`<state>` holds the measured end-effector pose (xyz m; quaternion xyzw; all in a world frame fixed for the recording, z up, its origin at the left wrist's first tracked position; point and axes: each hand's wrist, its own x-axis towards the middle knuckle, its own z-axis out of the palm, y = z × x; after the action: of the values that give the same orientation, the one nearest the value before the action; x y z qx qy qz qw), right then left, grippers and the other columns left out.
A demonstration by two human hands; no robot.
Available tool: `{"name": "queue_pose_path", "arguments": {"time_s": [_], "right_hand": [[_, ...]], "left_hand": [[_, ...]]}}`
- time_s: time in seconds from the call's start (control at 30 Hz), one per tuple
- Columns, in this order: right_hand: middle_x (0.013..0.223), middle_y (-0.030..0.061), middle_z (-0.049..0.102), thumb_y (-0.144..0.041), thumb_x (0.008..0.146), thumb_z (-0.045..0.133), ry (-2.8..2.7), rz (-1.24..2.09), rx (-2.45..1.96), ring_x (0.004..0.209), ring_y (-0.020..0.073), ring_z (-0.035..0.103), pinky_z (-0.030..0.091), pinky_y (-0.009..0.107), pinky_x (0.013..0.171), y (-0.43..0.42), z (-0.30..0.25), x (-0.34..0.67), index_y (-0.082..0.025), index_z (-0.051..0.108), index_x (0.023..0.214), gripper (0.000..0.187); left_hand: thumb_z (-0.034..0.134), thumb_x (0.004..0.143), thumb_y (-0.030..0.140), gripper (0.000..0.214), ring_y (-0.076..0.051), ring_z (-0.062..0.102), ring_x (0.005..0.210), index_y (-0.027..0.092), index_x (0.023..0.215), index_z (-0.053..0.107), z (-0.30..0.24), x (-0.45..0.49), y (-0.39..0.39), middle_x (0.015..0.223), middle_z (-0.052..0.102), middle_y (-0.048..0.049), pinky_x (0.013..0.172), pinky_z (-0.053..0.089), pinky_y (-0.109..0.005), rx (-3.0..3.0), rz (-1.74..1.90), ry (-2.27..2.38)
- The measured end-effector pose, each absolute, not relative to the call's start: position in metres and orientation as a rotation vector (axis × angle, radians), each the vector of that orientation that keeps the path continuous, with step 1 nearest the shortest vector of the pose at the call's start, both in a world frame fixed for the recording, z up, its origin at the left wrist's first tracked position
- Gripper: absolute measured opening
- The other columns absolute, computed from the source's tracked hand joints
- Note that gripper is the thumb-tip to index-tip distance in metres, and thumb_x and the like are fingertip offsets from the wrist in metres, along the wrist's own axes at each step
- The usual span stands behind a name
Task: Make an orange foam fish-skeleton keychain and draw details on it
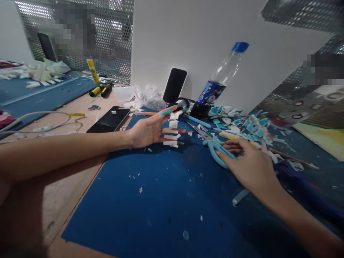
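My left hand (146, 130) is held palm up above the blue mat (150, 200), its fingers stretched out and apart. White strips (172, 137) sit around or across the fingers, and a slim teal piece (168, 112) lies along the thumb; how it is attached I cannot tell. At the right, my right hand (249, 163) has its fingers around the light-blue handles of a pair of scissors (212, 144). The metal blades point up and left, toward the left fingertips, and appear slightly apart.
A part-filled cola bottle (211, 91) and a propped phone (174, 85) stand behind. Blue-and-white cut pieces (258, 129) pile up at the right. Another phone (109, 119) lies left of the mat. A glue stick (92, 71) and yellow-black cutters (100, 90) are farther back.
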<state>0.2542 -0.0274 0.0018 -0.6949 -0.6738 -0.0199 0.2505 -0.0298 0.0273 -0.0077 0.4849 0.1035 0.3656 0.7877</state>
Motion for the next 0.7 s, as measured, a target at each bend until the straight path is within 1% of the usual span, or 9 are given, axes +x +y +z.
{"name": "queue_pose_path", "arguments": {"time_s": [0.03,0.1,0.2,0.27,0.33,0.4,0.53,0.6,0.7], "right_hand": [[0.080,0.0101,0.068,-0.047,0.065,0.060,-1.831,-0.050,-1.887,0.077,0.0273,0.065,0.053,0.042,0.070,-0.0272,0.0009,0.2545,-0.019,0.057,0.085,0.034],[0.080,0.0105,0.067,-0.048,0.064,0.060,-1.828,-0.044,-1.882,0.077,0.0278,0.065,0.052,0.042,0.069,-0.0272,-0.0001,0.2550,-0.019,0.057,0.085,0.035],[0.080,0.0106,0.067,-0.049,0.065,0.060,-1.830,-0.037,-1.876,0.077,0.0277,0.064,0.051,0.043,0.071,-0.0276,-0.0004,0.2556,-0.019,0.057,0.085,0.036],[0.080,0.0101,0.067,-0.049,0.065,0.061,-1.836,-0.041,-1.865,0.077,0.0274,0.064,0.051,0.043,0.072,-0.0275,-0.0007,0.2560,-0.019,0.057,0.084,0.035],[0.079,0.0092,0.066,-0.048,0.065,0.063,-1.841,-0.056,-1.851,0.077,0.0269,0.064,0.050,0.042,0.072,-0.0271,-0.0016,0.2564,-0.020,0.057,0.083,0.034],[0.078,0.0085,0.066,-0.047,0.064,0.063,-1.840,-0.069,-1.843,0.076,0.0263,0.064,0.050,0.042,0.071,-0.0265,-0.0027,0.2571,-0.020,0.057,0.082,0.033],[0.077,0.0081,0.067,-0.047,0.062,0.063,-1.824,-0.071,-1.846,0.075,0.0257,0.065,0.051,0.042,0.071,-0.0258,-0.0042,0.2582,-0.020,0.057,0.083,0.034],[0.077,0.0084,0.067,-0.047,0.062,0.062,-1.825,-0.071,-1.844,0.075,0.0257,0.065,0.051,0.042,0.070,-0.0259,-0.0039,0.2578,-0.020,0.057,0.083,0.035],[0.076,0.0090,0.066,-0.049,0.062,0.061,-1.831,-0.073,-1.841,0.075,0.0262,0.065,0.052,0.042,0.069,-0.0261,-0.0028,0.2565,-0.021,0.057,0.083,0.035]], "left_hand": [[0.044,0.092,0.041,0.050,-0.033,0.044,0.129,0.035,0.140,0.033,-0.0076,-0.0305,0.0276,0.158,0.009,0.0046,0.094,0.050,-0.044,1.051,0.778,0.210],[0.044,0.092,0.040,0.052,-0.033,0.043,0.130,0.037,0.141,0.029,-0.0071,-0.0311,0.0278,0.158,0.005,0.0054,0.095,0.049,-0.044,1.067,0.768,0.205],[0.048,0.091,0.031,0.062,-0.032,0.047,0.127,0.036,0.145,0.019,-0.0062,-0.0301,0.0276,0.158,0.010,-0.0001,0.093,0.050,-0.041,1.076,0.753,0.241],[0.048,0.091,0.027,0.064,-0.032,0.049,0.126,0.034,0.146,0.016,-0.0062,-0.0288,0.0274,0.158,0.011,-0.0029,0.090,0.052,-0.039,1.071,0.755,0.258],[0.048,0.092,0.025,0.061,-0.032,0.051,0.124,0.033,0.145,0.019,-0.0072,-0.0276,0.0275,0.158,0.012,-0.0049,0.086,0.055,-0.036,1.073,0.765,0.268],[0.050,0.091,0.020,0.058,-0.031,0.053,0.121,0.032,0.143,0.026,-0.0087,-0.0266,0.0277,0.158,0.013,-0.0052,0.085,0.056,-0.035,1.093,0.789,0.280],[0.060,0.079,0.002,0.064,-0.027,0.060,0.112,0.028,0.133,0.039,-0.0107,-0.0250,0.0283,0.157,0.013,-0.0070,0.083,0.058,-0.030,1.178,0.807,0.350],[0.063,0.074,-0.003,0.068,-0.026,0.061,0.111,0.026,0.131,0.040,-0.0109,-0.0247,0.0286,0.157,0.013,-0.0089,0.080,0.058,-0.027,1.216,0.804,0.400],[0.063,0.073,-0.002,0.071,-0.028,0.060,0.113,0.027,0.132,0.038,-0.0115,-0.0251,0.0294,0.158,0.008,-0.0088,0.078,0.058,-0.024,1.264,0.826,0.458]]}}
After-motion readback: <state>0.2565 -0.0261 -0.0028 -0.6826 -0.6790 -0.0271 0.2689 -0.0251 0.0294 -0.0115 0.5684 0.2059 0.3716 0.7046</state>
